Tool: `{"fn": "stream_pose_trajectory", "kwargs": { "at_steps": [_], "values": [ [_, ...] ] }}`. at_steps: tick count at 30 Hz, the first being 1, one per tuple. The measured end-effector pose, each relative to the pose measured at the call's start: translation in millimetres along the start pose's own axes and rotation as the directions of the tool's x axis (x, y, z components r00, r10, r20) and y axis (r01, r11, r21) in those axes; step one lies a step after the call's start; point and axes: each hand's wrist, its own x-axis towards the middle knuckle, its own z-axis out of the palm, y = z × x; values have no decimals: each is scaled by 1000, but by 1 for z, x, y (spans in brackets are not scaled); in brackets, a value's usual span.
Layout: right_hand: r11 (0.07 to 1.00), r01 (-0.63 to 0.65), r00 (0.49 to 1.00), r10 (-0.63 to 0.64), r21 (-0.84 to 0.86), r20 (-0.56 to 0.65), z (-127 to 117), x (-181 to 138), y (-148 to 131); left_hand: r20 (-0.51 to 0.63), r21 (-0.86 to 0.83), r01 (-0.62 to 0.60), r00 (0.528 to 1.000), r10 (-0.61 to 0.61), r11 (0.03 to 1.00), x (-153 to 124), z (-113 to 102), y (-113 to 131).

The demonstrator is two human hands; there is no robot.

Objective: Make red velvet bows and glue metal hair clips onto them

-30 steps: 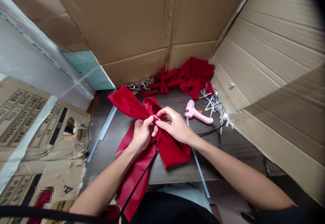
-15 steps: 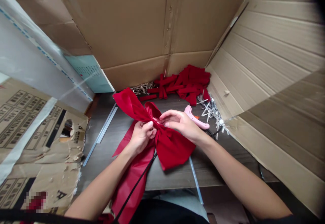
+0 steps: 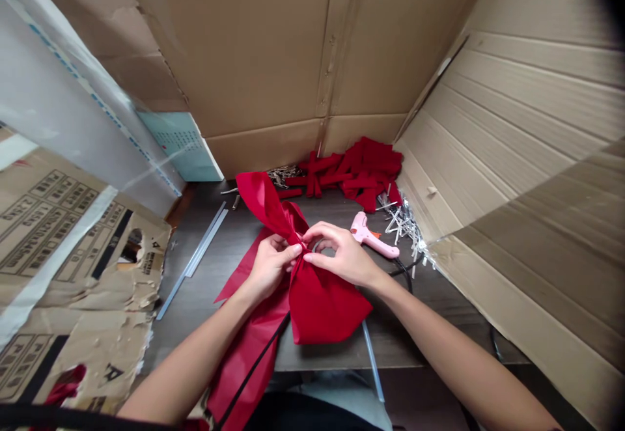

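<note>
The left hand (image 3: pixel 266 263) and right hand (image 3: pixel 342 253) pinched the red bow (image 3: pixel 328 310) mid-gather, fingers (image 3: pixel 289 253) nearly closed; the carton (image 3: pixel 105 323) read "A", the blue booklet (image 3: pixel 183 157) illegible.

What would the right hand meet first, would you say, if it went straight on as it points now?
The right hand would meet the red bow first, at its gathered middle, which it seems to touch; the left hand looks next in line, though depth is hard to judge.

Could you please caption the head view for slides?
Left hand pinching red bow, right hand at its centre, pink glue gun nearby.
</note>
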Motion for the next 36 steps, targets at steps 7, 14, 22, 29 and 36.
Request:
{"fn": "stream_pose_trajectory", "kwargs": {
  "at_steps": [7, 14, 22, 29, 36],
  "values": [
    [987, -123, 989, 131, 108, -69, 10, 6, 9, -2, -35, 47, 999, -47, 998, 1, 0, -4],
    [877, -275, 952, 305, 395, -13, 18, 7, 14, -6, -189, 71, 997, -73, 979, 2, 6, 0],
    [807, -298, 935, 355, 510, -16, 20, 5, 11, 20, -160, 63, 998, -61, 985, -1, 6, 7],
    [771, -319, 917, 398, 551, -26, 18, 5, 11, -25, -89, -54, 998, 52, 995, -1, 3, 3],
    [812, -290, 918, 386, 507, -93, 20, 4, 13, -72, -80, -54, 996, 48, 995, -1, 5, 3]
  ]
}}
